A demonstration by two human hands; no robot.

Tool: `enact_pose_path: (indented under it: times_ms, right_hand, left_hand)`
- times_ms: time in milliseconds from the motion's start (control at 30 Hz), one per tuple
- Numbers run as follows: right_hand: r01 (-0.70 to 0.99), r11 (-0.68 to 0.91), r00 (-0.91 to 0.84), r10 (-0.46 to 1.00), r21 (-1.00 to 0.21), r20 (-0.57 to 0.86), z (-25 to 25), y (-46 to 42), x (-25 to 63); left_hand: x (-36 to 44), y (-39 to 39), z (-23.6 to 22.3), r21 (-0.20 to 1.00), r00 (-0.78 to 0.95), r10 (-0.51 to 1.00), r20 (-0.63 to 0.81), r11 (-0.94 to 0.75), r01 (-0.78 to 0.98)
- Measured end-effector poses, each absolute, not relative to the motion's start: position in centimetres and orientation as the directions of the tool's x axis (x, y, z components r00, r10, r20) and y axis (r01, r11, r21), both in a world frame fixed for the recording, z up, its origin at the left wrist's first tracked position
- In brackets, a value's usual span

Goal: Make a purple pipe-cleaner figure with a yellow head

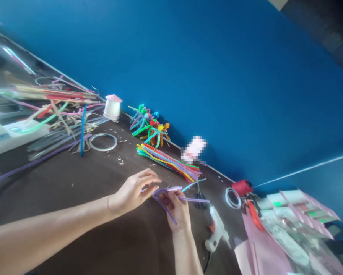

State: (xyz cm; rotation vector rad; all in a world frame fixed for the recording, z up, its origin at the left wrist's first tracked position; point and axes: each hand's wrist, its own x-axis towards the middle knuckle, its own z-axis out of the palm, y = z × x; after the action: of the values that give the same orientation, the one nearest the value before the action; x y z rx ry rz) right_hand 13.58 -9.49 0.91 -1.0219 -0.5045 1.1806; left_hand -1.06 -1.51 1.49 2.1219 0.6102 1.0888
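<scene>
Purple pipe cleaner (171, 188) held above the dark table (73, 183), toward its near edge, bent into a narrow loop with ends splayed; left hand (134, 191) pinches it at the bend between thumb and fingers, though the contact is partly hidden; right hand (178, 212) is clenched around the crossing lengths, fingers closed, with one end running out past the hand.

Handling, judged: very light; soft fuzz over thin wire, so it should bend easily and keep its shape; the fuzz should make it not slippery; little fragility, but kinks may stay; best held on the straight lengths either side of the bend; cut ends may prick.

Nearby: scissors (200, 198) just beyond the right hand; white glue gun (215, 229) lying nearer the table's right end; bundle of coloured pipe cleaners (168, 162) toward the far edge; pipe-cleaner figures (150, 126) against the blue wall (217, 76); white spool (112, 107) with a pink top at the far edge; ring of clear tape (103, 142) near the far left corner; red roll (242, 187) at the far right corner; pink paper (260, 252) over the right end; one pale object (193, 149) too blurred to name.
</scene>
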Motion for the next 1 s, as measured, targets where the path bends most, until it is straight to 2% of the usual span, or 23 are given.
enact_pose_path:
  times_ms: [267, 567, 733, 933, 1000]
  right_hand:
    - [-0.549, 0.062, 0.298, 0.946, -0.834, -0.126, 1.0, -9.8, 12.6]
    - [-0.517, 0.120, 0.335, 0.940, -0.847, -0.071, 1.3, -9.8, 12.5]
    - [-0.536, 0.135, 0.278, 0.960, -0.833, -0.023, 1.4, -10.0, 12.8]
    - [-0.453, 0.062, 0.271, 0.960, -0.889, -0.071, 1.5, -10.2, 12.9]
    - [-0.418, 0.062, 0.241, 0.969, -0.906, -0.045, 1.5, -10.2, 12.8]
  left_hand:
    - [-1.0, -1.8, 1.6, 0.696, 0.601, 0.653, 0.461, -0.686, 0.211]
    - [-0.9, -2.0, 1.6, 0.778, 0.609, 0.698, 0.377, -0.596, 0.201]
    - [-0.7, -1.7, 1.7, 0.882, 0.634, 0.737, 0.233, -0.435, 0.182]
    - [-0.5, -0.9, 1.4, 0.984, 0.679, 0.733, 0.035, -0.143, 0.104]
    - [-0.5, -0.7, 1.1, 0.989, 0.684, 0.729, 0.017, -0.114, 0.097]
